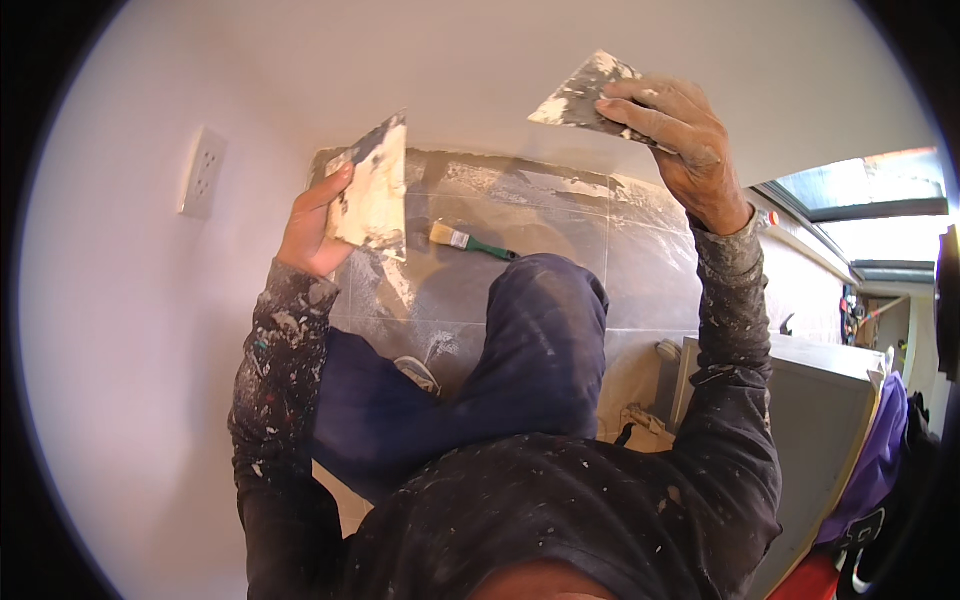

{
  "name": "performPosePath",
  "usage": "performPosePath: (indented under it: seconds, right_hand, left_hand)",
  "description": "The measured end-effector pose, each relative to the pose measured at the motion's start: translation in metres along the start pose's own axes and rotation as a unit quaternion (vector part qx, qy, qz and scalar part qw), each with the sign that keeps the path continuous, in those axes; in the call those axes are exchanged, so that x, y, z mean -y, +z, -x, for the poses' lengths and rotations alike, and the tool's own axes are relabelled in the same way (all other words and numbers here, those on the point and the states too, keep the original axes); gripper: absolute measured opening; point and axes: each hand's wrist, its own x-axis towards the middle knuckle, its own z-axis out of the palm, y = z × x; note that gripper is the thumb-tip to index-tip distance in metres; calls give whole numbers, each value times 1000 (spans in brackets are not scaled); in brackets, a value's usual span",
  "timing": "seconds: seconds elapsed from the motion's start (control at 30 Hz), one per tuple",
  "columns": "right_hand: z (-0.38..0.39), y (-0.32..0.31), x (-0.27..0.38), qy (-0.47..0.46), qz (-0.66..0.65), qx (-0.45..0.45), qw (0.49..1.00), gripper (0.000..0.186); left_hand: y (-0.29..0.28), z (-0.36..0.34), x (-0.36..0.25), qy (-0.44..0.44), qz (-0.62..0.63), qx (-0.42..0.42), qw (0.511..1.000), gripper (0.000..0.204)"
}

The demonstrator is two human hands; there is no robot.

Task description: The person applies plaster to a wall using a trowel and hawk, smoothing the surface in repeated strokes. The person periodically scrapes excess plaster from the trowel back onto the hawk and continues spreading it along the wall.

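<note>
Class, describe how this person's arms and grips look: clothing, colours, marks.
The left sleeve and right sleeve are long, dark and spattered with pale splotches. The left grip and right grip are ungloved hands; whitish residue marks the right.

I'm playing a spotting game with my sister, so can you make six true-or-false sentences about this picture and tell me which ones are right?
1. The left hand holds a flat scraper. True.
2. The right hand is empty. False: it grips a second scraper.
3. The brush lies on the tiled floor. True.
4. The brush has a red handle. False: its handle is green.
5. The left sleeve is perfectly clean. False: it is spotted with pale marks.
6. The wall outlet is on the person's left side. True.
</note>
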Motion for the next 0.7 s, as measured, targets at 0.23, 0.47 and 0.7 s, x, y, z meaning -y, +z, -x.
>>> performPosePath:
  seconds: [0.23,0.47,0.7]
  right_hand:
    - [-57,33,21,-140,-10,80,987,41]
    - [-71,61,38,-181,-56,121,974,37]
    - [-73,70,45,-185,-79,149,968,35]
  left_hand:
    - [-8,1,-1,-13,-28,17,999,39]
    - [-9,-2,4,-40,-46,33,998,43]
    - [-5,-3,6,-42,-51,17,998,40]
